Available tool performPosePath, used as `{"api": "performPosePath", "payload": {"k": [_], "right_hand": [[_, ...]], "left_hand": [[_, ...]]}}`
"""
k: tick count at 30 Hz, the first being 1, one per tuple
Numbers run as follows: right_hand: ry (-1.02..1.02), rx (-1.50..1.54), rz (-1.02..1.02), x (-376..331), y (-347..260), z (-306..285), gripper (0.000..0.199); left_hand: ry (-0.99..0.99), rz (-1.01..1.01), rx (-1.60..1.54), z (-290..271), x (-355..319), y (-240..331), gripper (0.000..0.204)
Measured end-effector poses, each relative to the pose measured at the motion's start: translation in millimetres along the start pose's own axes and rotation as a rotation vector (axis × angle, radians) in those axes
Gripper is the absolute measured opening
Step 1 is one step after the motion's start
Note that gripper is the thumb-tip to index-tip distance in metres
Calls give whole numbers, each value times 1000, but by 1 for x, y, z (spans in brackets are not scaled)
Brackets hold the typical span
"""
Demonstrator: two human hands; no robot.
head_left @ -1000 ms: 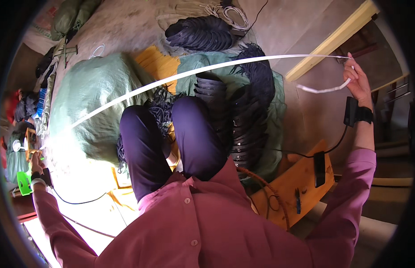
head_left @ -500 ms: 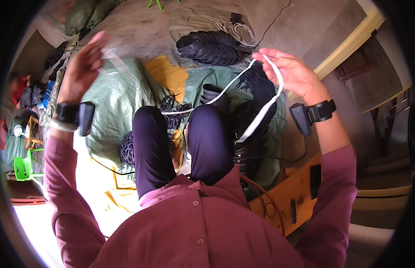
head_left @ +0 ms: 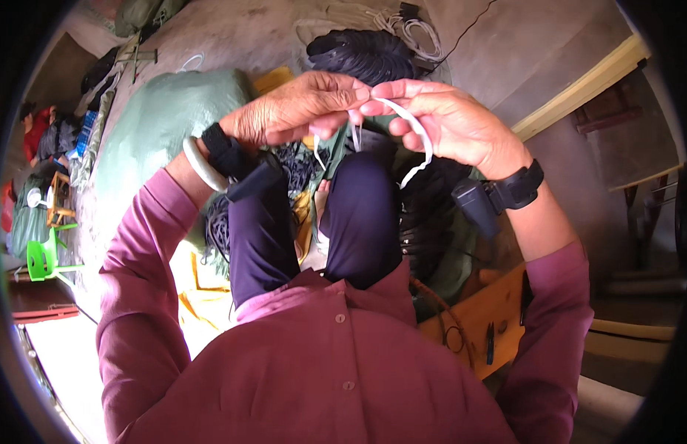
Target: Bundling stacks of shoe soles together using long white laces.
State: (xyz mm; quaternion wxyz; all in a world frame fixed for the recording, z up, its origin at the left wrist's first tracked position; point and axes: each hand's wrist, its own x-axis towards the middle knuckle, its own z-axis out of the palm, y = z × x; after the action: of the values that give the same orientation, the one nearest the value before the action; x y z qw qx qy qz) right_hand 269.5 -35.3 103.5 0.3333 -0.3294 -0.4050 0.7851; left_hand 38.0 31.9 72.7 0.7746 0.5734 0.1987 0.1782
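A thin white strap (head_left: 421,140) is pinched between the fingertips of my right hand (head_left: 458,126), and its loose end hangs down past my palm. My left hand (head_left: 302,111) meets the right one at the fingertips, closed on the same strap. More white strands dangle below the left fingers, over my knees. Both wrists carry black straps with a box-shaped device; a pale bangle (head_left: 204,164) circles the left one. Beneath my hands lie bundles of dark cords (head_left: 295,169), partly hidden by my legs.
A large green sack (head_left: 166,126) bulges at left. A black coiled bundle (head_left: 362,55) and a pale cable coil (head_left: 425,38) lie on the far floor. At lower right a wooden bench (head_left: 473,325) holds small scissors-like snips (head_left: 490,342). A bright green chair (head_left: 40,257) stands far left.
My left hand has come from the upper left to the right hand and taken hold of the white strap. The right hand stays near its place, and the long stretched loop has gone.
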Motion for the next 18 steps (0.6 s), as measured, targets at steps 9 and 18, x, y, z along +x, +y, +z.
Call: {"api": "performPosePath", "payload": {"k": [9, 18], "right_hand": [[81, 93, 23, -14, 1, -8, 27], [134, 24, 5, -33, -1, -6, 28]], "left_hand": [[257, 68, 376, -58, -58, 2, 31], [416, 99, 208, -109, -110, -10, 27]]}}
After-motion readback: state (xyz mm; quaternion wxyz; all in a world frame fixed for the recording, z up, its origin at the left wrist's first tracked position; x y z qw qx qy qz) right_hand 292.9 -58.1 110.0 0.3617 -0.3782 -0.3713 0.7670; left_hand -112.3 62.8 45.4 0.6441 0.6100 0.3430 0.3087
